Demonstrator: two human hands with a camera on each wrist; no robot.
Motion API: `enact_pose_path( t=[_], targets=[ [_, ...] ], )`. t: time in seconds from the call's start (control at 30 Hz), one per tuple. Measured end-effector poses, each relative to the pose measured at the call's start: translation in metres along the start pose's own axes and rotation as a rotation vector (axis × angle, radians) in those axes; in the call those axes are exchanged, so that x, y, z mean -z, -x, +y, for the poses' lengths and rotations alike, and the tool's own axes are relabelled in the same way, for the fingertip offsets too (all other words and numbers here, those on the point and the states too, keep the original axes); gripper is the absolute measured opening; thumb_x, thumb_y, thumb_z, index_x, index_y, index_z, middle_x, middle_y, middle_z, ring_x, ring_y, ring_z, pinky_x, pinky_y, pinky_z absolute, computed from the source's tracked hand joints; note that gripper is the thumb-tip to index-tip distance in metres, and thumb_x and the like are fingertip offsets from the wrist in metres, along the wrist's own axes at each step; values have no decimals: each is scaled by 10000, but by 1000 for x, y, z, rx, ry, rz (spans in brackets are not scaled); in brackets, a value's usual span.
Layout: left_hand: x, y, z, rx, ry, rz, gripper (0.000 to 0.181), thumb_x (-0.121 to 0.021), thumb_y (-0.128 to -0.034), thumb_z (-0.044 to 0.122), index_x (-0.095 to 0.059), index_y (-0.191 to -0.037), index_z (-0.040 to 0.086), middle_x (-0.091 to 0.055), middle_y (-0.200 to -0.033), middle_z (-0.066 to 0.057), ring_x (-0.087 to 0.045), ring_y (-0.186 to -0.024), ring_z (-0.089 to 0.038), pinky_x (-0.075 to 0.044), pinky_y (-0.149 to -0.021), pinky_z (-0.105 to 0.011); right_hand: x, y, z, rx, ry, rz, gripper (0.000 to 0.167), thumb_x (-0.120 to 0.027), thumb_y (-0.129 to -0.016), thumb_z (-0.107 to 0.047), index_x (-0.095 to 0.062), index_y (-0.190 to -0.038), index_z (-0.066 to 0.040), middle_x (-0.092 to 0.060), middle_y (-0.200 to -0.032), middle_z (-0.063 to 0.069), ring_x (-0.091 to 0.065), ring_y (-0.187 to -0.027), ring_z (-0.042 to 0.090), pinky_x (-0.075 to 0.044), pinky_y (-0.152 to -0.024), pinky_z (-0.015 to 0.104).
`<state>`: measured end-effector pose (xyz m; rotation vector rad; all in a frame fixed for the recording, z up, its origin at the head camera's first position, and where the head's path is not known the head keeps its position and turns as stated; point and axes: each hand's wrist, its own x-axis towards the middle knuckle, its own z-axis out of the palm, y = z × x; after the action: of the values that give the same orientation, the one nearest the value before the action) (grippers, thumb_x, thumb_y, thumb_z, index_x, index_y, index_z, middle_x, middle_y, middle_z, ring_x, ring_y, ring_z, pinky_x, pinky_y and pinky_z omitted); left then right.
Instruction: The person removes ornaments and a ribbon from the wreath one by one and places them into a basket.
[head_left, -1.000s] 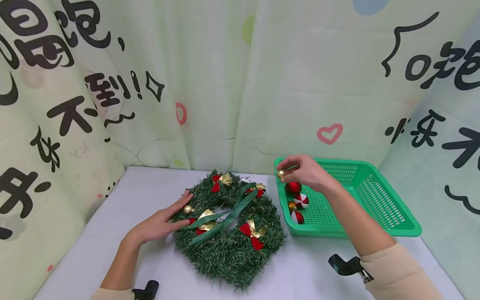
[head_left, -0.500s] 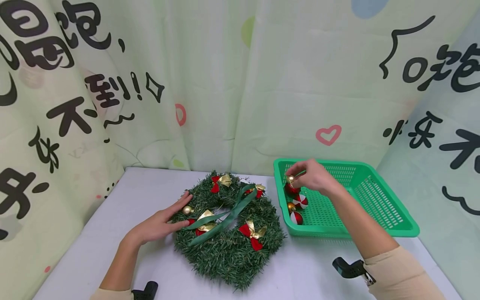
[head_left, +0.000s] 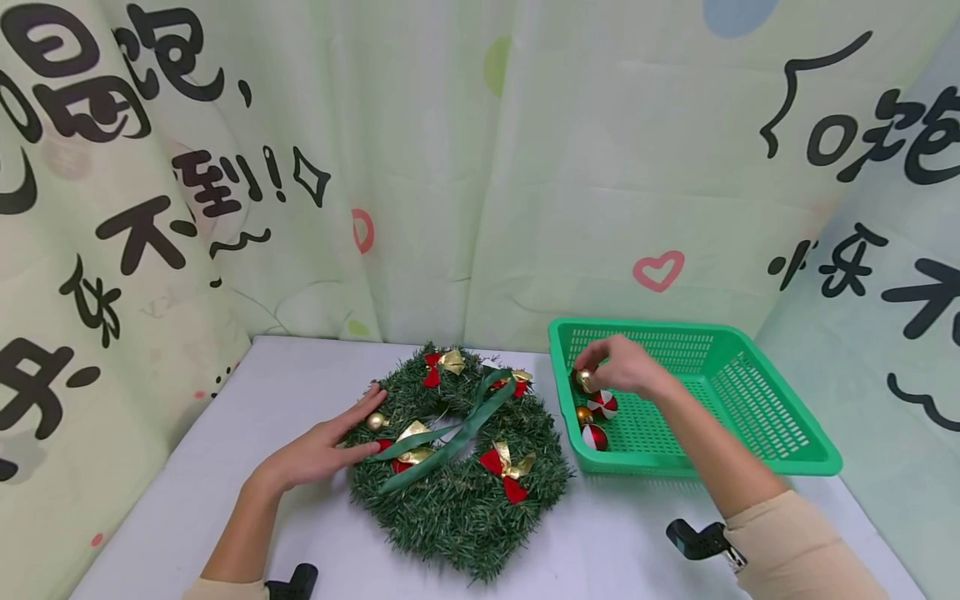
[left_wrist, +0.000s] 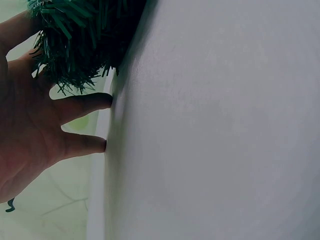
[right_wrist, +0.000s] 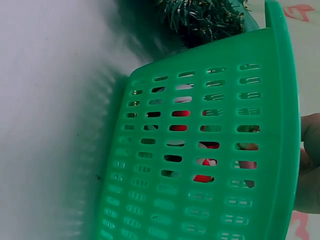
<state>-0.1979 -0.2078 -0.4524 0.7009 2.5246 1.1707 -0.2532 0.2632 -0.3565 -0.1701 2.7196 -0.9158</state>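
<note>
Basket [head_left: 795, 464], nine o'clock, head view: we see right hand [head_left: 622, 365] pinching gold ball [head_left: 584, 381], largely screened from right wrist; left hand [head_left: 318, 450], unclenched, touches wreath [head_left: 461, 521] at ten o'clock.

curtained booth [head_left: 420, 167] around pale table [head_left: 300, 383]

“到!” [head_left: 210, 182], “不” [head_left: 142, 233], “快乐” [head_left: 846, 263], on pale curtain [head_left: 555, 167]

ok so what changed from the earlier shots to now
The right hand moved down and slightly right, lower into the green basket, with the gold ball pinched in its fingers. The left hand stayed on the wreath.
</note>
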Motion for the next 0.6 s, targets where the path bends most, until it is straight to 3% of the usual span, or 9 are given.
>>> enact_pose_path(
  t=[0.6],
  targets=[
    [-1, 0, -2, -3, -7, 0, 807, -605, -1052, 434, -150, -1693, 252, -41, -1767, -51, -141, -1594, -420, -214, -1223, -698, -11, -5, 3, 25, -16, -25, 349, -763, -864, -2, -719, -1210, 18, -716, -1180, 241, -685, -867, 237, -590, -820, 485]
  ],
)
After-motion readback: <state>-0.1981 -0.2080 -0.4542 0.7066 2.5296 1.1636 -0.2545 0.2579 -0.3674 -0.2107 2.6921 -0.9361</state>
